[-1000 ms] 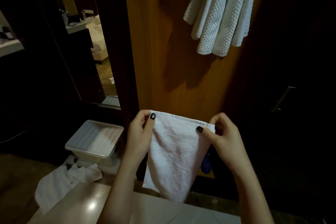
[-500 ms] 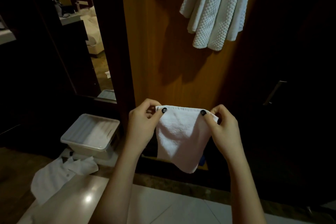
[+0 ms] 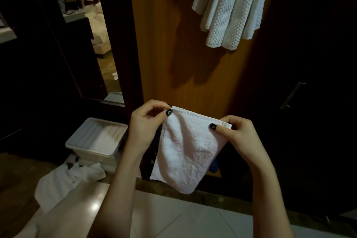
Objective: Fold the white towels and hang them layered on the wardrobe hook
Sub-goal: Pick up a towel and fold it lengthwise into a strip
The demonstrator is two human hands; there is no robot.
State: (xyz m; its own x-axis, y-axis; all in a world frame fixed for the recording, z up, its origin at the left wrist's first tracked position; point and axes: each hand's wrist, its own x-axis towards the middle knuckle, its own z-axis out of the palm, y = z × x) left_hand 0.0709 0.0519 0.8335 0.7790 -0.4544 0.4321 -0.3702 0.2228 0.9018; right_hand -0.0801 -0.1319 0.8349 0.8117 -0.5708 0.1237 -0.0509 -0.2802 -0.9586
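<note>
Both hands are pinching, one top corner each! Left hand [image 3: 144, 127] has its thumb and curled fingers clamped on the left corner of the small white terry towel [image 3: 185, 152], dark thumbnail pressed on the hemmed edge. Right hand [image 3: 240, 137] nips the right corner the same way, thumb on the front, fingers tucked behind. Top hem is stretched between them, tilting down a little towards the right. Below it the cloth hangs free in the air, doubled over and tapering to a rounded bottom, in front of the lower wooden wardrobe panel [image 3: 164, 48].

Up high on that panel, the white waffle-weave towels [image 3: 229, 9] hang in overlapping folds, well above the held one; their top runs out of view, so what carries them can't be seen. They throw a dark shadow on the wood.

Down to the left, a clear plastic storage box [image 3: 96, 139] sits on the floor beneath a mirror [image 3: 87, 35], with a crumpled white cloth [image 3: 63, 183] just in front of it. Pale floor tiles [image 3: 183, 216] lie under the arms, and a metal door handle [image 3: 292, 94] shows on the dark door to the right.
</note>
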